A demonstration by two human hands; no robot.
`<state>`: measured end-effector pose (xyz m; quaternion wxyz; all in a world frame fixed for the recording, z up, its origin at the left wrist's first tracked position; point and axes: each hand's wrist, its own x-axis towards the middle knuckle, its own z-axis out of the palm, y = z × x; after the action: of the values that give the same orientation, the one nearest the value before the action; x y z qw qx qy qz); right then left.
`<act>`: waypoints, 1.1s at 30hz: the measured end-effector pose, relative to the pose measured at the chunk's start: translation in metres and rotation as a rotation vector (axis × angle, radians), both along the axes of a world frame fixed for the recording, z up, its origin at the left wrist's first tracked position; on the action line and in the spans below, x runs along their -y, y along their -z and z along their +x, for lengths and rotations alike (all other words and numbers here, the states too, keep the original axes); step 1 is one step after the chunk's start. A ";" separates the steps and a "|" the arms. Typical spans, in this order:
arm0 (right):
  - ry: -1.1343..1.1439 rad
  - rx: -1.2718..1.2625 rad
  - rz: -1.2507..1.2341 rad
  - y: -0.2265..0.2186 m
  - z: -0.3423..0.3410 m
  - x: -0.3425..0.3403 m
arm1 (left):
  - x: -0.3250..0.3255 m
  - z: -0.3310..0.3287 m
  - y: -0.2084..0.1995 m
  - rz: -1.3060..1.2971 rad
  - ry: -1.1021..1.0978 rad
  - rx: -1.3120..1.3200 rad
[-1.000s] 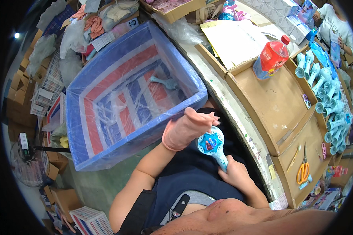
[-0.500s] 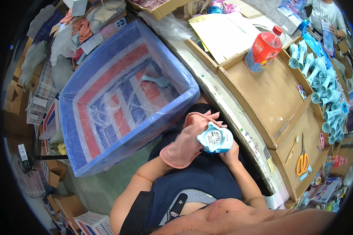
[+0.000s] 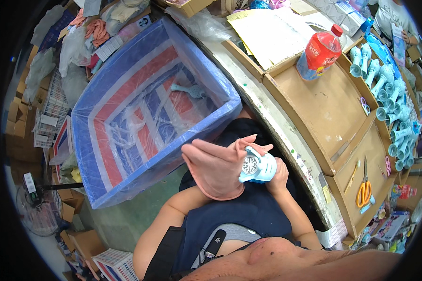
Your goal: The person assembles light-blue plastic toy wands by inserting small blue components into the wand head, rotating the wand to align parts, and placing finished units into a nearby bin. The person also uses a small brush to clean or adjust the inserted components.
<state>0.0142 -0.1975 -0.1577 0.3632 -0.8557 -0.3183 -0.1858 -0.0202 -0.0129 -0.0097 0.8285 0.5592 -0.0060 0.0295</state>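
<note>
My left hand (image 3: 220,164) wears a loose pink fabric glove with a wide, flared cuff. Its fingertips press against the upper side of a light-blue plastic piece (image 3: 266,167) that has a round white grille in a snowflake pattern. My right hand (image 3: 279,177) closes around the other side of this piece, bare and partly behind it. Both hands hold it above my lap, between a blue-lined bin and the workbench. What the gloved palm covers cannot be seen.
The striped bin (image 3: 91,154) at left contains one light-blue horn-shaped part (image 3: 190,90). On the workbench (image 3: 286,145) are cardboard trays (image 3: 323,107), a red-labelled bottle (image 3: 318,55), orange-handled scissors (image 3: 364,191) and a thin brush (image 3: 352,177). Several light-blue parts (image 3: 393,96) lie at the right. Another person (image 3: 393,21) is at the far right.
The light-blue piece has turned and tipped, so its grille faces more to the left. My gloved hand has swung around, its cuff lifting leftward.
</note>
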 end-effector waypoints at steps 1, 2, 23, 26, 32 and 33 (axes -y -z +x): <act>-0.001 0.006 -0.008 0.001 -0.001 0.001 | 0.002 0.001 0.002 -0.088 -0.012 -0.005; 0.001 -0.002 -0.009 0.001 -0.001 0.001 | 0.002 0.001 0.003 -0.177 -0.026 -0.012; -0.718 -1.683 0.029 -0.088 0.013 0.023 | -0.017 0.035 0.014 -0.953 -0.042 -0.044; -0.640 -1.683 0.128 -0.091 0.002 0.012 | -0.013 0.042 0.005 -0.802 -0.288 -0.094; -0.424 -1.368 0.139 -0.087 0.005 -0.022 | 0.009 0.046 0.004 -0.588 -0.125 -0.172; -0.388 -1.351 0.134 -0.084 0.005 -0.026 | 0.008 0.047 0.005 -0.626 -0.171 -0.234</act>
<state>0.0191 -0.1717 -0.0733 0.5598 -0.6874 -0.1580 0.4350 0.0269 -0.0210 -0.0151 0.9494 0.2762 0.1454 0.0348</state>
